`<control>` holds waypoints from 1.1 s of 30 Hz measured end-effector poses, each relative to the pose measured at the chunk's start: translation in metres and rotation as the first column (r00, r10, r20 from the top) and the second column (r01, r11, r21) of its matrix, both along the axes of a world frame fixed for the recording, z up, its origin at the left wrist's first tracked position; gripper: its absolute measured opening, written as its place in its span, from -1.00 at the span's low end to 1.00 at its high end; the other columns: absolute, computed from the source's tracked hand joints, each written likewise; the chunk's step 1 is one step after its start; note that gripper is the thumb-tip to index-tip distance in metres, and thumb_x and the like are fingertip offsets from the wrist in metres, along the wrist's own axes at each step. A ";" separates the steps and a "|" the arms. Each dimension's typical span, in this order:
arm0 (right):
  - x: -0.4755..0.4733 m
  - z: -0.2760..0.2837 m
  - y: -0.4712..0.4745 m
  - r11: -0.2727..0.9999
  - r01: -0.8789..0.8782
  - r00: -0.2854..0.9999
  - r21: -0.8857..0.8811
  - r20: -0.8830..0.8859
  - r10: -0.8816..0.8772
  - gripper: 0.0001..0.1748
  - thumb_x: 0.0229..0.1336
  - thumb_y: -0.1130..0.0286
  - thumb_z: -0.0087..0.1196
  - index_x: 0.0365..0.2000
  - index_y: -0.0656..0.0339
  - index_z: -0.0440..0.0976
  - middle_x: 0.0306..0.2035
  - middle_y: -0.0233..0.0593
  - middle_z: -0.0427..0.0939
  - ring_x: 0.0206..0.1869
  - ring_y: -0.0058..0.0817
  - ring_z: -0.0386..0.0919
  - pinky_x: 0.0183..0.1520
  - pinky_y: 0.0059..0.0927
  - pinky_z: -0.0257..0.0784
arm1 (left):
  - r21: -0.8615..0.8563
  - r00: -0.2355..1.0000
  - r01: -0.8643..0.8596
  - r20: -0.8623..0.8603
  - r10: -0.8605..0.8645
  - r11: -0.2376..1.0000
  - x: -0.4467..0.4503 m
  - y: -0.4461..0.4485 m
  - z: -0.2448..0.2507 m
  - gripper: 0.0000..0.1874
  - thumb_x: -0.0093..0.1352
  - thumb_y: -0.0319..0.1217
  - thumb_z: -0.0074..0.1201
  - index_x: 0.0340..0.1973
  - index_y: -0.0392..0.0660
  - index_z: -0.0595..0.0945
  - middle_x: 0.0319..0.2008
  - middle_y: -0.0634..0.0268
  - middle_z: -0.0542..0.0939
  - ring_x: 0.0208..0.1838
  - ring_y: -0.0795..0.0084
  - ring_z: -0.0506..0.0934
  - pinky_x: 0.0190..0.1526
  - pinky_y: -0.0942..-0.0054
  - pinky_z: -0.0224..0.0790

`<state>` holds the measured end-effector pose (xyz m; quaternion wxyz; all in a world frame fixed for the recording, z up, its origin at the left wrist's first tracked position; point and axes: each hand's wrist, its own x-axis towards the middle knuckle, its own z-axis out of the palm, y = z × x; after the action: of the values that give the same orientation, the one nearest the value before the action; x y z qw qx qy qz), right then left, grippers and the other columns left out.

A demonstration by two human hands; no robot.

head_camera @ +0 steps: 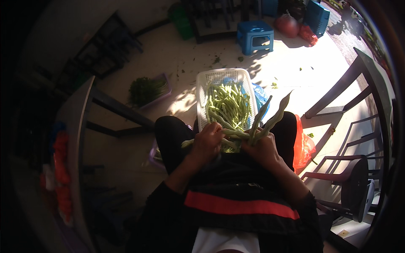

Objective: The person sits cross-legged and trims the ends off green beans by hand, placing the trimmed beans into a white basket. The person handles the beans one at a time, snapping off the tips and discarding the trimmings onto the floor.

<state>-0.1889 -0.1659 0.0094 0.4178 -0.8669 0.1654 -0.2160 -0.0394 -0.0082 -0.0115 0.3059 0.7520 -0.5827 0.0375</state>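
Observation:
Long pale green beans stick up and outward from my right hand, which is closed around them above my lap. My left hand grips beans too, and one bean end pokes out on its left side. Some beans span the gap between both hands. Just beyond the hands, a white perforated plastic basket stands on the floor between my knees. Bean pieces lie heaped inside it, over some blue plastic. My fingertips are partly hidden by the beans and by the hands themselves.
A purple tray of leafy greens sits on the floor at left. An orange-red plastic bag lies beside my right knee. Farther off stands a blue plastic stool. Tables flank me, and a chair is at lower right. Leaf scraps dot the floor.

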 end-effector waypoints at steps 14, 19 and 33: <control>0.006 0.010 0.002 0.647 0.107 0.979 0.755 0.033 -0.201 -0.80 -0.04 0.52 0.18 -0.32 0.37 0.54 -0.47 -0.33 0.59 -0.43 -0.65 0.54 -0.34 -0.55 0.47 | -0.322 0.188 -0.442 -0.946 -0.265 0.837 0.018 -0.004 -0.004 -0.89 0.40 -0.49 0.01 -0.18 -0.21 0.54 -0.41 0.23 0.61 -0.46 0.47 0.57 -0.39 0.46 0.46; -0.007 0.013 -0.003 0.729 -0.053 0.992 0.682 0.121 -0.041 -0.81 -0.01 0.54 0.21 -0.33 0.42 0.53 -0.52 -0.33 0.55 -0.53 -0.65 0.51 -0.43 -0.59 0.45 | -0.350 0.217 -0.625 -0.937 -0.275 0.698 0.066 0.016 0.004 -0.90 0.42 -0.43 0.05 -0.23 -0.19 0.54 -0.44 0.26 0.60 -0.47 0.51 0.56 -0.43 0.45 0.46; 0.032 -0.026 0.033 0.818 0.152 0.988 0.554 -0.061 -0.143 -0.73 0.06 0.32 0.27 -0.35 0.37 0.61 -0.55 -0.34 0.61 -0.55 -0.67 0.54 -0.48 -0.57 0.44 | -0.322 0.242 -0.776 -0.946 -0.216 0.543 0.052 0.006 0.003 -0.91 0.42 -0.41 0.04 -0.27 -0.15 0.50 -0.54 0.29 0.58 -0.54 0.45 0.55 -0.44 0.41 0.45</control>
<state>-0.1567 -0.1331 -0.0165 0.6328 -0.6938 0.2912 -0.1830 0.0130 -0.0021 -0.0080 0.8536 0.5111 -0.0329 -0.0954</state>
